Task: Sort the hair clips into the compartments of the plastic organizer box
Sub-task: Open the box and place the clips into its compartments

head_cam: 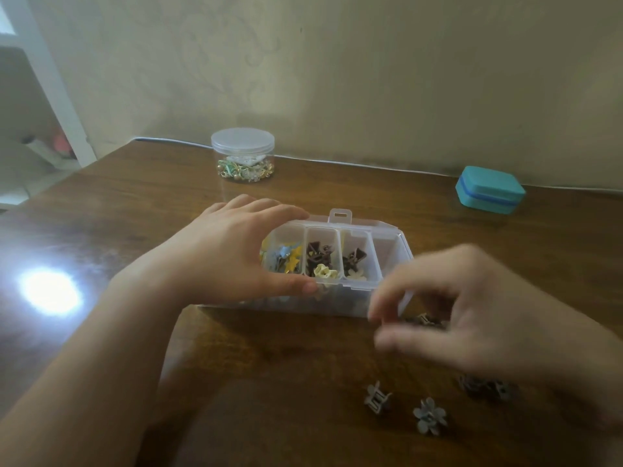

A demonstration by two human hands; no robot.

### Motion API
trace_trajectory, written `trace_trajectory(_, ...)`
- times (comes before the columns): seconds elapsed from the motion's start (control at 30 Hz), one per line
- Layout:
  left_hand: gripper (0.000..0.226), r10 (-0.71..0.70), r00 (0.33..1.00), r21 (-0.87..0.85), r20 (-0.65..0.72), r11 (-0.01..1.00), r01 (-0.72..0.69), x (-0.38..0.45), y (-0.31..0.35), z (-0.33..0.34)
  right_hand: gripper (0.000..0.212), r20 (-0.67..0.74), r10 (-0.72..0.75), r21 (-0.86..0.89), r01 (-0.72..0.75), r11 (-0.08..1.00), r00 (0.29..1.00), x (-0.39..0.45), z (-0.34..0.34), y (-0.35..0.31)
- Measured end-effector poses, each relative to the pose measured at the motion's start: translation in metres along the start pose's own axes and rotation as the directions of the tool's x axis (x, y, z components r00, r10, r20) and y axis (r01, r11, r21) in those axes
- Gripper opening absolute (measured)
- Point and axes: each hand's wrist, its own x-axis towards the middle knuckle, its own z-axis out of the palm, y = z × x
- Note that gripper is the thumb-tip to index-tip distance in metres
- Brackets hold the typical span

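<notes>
- Wooden table [236, 382] carries everything; nearest you, in front of the organizer box [337, 264], lie grey hair clips [429, 415].
- Your right hand [478, 318], blurred, hovers by the box's right end, fingers curled; cannot tell whether it grips anything.
- Your left hand [229, 251] clasps the box's left end, thumb front, fingers behind.
- Behind the box: a clear jar [242, 155] and teal case [489, 189].

A single wide-angle head camera looks forward and down from above the near edge of the wooden table [236, 365], facing the wall [371, 79] behind it. It sits close over the work area, with the left hand [232, 251] and right hand [478, 315] large in the lower frame. Straight edges bow toward the frame borders.
</notes>
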Motion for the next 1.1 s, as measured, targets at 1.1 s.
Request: trace_trajectory(1.1,0.102,-0.004,1.0,-0.019,0.021,1.0,0.005,0.001,-0.001,-0.001,0.026,0.062,0.256,-0.295,-0.227,0.928,0.965,-0.008,-0.011,0.009)
